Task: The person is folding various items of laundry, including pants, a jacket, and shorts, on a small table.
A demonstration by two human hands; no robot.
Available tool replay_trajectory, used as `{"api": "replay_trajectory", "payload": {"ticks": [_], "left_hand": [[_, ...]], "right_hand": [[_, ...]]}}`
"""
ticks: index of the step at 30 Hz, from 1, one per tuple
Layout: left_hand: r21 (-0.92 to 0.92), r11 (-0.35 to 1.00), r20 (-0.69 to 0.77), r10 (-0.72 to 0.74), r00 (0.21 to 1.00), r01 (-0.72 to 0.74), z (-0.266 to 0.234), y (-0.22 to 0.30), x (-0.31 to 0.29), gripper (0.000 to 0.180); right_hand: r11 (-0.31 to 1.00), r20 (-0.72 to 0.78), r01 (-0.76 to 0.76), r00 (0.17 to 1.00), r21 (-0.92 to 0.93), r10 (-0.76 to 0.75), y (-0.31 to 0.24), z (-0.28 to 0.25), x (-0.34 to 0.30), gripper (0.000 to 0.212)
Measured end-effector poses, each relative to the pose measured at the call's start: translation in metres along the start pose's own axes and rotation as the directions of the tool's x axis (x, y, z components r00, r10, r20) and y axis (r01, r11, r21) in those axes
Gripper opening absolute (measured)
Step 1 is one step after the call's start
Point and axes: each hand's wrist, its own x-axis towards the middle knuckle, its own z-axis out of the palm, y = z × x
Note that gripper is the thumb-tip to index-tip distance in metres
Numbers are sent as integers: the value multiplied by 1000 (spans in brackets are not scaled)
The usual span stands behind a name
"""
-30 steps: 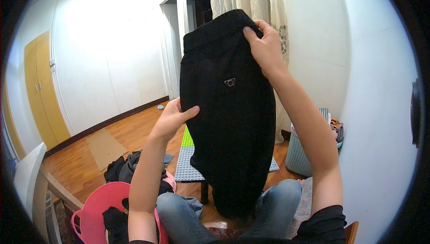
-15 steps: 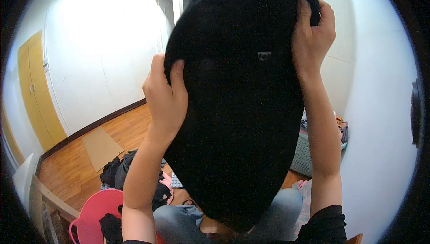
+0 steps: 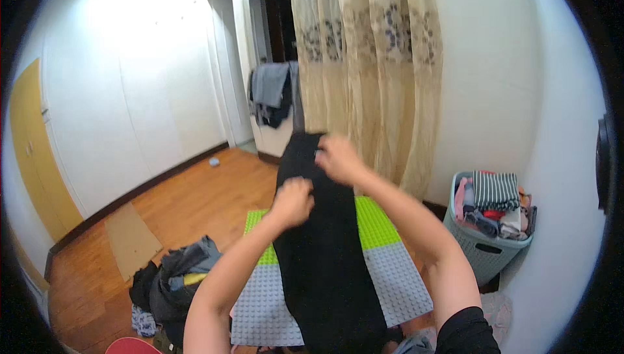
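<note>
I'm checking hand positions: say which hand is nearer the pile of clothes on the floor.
Left. The left hand is to the right of the pile, at the black garment; the right hand is farther right and forward, near the garment's far end.

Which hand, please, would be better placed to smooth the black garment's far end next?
Probably the right hand, close to the far end of the black garment; the left hand is farther back.
</note>
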Motion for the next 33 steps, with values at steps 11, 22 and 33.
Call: {"api": "replay_trajectory", "payload": {"ticks": [11, 22, 33], "left_hand": [[-134, 990, 434, 22, 901, 40, 68, 63, -152, 53], [-319, 939, 518, 287, 806, -130, -4, 106, -228, 54], [26, 750, 308, 623, 719, -661, -16, 117, -274, 56]], "right_hand": [[991, 457, -96, 888, 93, 43, -30, 76, -228, 45], [982, 598, 28, 790, 185, -135, -83, -39, -316, 49], [855, 368, 512, 782, 84, -504, -58, -75, -391, 40]]}}
